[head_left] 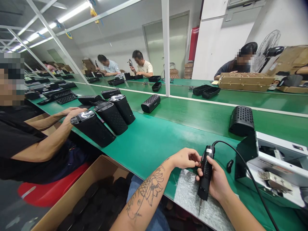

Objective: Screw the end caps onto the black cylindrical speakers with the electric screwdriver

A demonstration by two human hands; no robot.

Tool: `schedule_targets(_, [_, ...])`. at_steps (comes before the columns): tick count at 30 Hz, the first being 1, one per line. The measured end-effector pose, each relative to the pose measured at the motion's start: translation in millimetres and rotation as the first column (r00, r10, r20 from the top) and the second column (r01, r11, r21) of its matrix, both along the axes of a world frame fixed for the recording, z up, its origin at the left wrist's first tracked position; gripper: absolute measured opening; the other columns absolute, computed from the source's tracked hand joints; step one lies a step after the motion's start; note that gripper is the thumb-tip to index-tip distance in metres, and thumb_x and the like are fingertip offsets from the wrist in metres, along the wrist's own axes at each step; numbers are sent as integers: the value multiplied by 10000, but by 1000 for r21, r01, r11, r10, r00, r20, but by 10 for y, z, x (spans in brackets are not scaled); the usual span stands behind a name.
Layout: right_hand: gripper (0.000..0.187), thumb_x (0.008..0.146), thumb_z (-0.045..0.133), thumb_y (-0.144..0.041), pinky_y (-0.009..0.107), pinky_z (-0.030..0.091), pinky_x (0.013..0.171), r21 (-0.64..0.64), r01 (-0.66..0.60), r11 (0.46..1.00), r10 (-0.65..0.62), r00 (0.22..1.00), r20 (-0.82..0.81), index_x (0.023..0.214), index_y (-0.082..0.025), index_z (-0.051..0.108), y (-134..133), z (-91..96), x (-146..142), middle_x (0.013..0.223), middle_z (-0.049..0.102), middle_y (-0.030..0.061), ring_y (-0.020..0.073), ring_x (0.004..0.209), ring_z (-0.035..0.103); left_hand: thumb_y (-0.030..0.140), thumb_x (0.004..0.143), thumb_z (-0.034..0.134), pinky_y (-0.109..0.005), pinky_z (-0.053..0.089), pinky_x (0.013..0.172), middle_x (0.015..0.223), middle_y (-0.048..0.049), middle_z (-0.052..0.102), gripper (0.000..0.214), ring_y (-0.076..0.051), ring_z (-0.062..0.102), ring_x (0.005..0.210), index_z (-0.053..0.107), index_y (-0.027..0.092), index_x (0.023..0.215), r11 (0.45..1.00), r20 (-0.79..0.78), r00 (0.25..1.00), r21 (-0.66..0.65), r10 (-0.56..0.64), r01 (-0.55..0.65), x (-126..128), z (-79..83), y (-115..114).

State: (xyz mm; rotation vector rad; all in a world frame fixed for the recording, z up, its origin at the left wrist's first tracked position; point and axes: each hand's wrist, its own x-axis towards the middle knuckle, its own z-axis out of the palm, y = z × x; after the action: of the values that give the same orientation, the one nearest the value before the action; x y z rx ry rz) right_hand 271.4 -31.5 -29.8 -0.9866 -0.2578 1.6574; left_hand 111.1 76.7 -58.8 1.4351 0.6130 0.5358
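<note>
My right hand point(216, 181) is wrapped round a black corded electric screwdriver point(205, 175), held upright with its bit pointing down over a grey foam pad point(190, 199). My left hand point(186, 158), on a tattooed forearm, rests on the green belt with its fingertips pinched together against the top of the screwdriver. Whether those fingers hold anything small is hidden. A black perforated speaker shell point(241, 120) stands on the belt beyond my hands.
A white machine point(276, 166) sits at the right. A co-worker at the left has their hands point(72, 112) by three black speaker bodies point(109, 120). A cardboard box point(79, 199) of black parts lies below the green belt point(156, 134). Other people sit at the far side.
</note>
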Motion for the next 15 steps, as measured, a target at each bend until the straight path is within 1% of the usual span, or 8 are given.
schedule_targets(4, [253, 943, 757, -416, 303, 605, 496, 9, -1, 1000, 1, 1000, 1, 1030, -187, 696, 12, -19, 7, 798, 670, 13, 138, 557, 578, 33, 659, 712, -237, 578, 788, 840, -21, 774, 299, -135, 735, 797, 759, 138, 935, 1000, 8, 1000, 12, -14, 14, -5, 6, -4])
schedule_targets(9, [265, 929, 774, -427, 316, 609, 500, 16, -13, 1000, 13, 1000, -2, 1032, -195, 696, 5, -36, 5, 836, 689, 22, 143, 567, 581, 0, 648, 657, -223, 569, 763, 854, -28, 778, 364, -134, 734, 797, 764, 139, 967, 999, -15, 1000, 42, -19, 20, -8, -15, 5])
schedule_targets(15, [280, 926, 782, -436, 320, 611, 509, 8, 1, 1000, -1, 1000, -8, 1037, -194, 695, -2, -20, -13, 797, 676, 13, 148, 562, 583, 28, 684, 675, -251, 590, 803, 872, -39, 781, 314, -153, 752, 829, 743, 135, 971, 997, -54, 998, 80, -12, 16, 7, -27, 1])
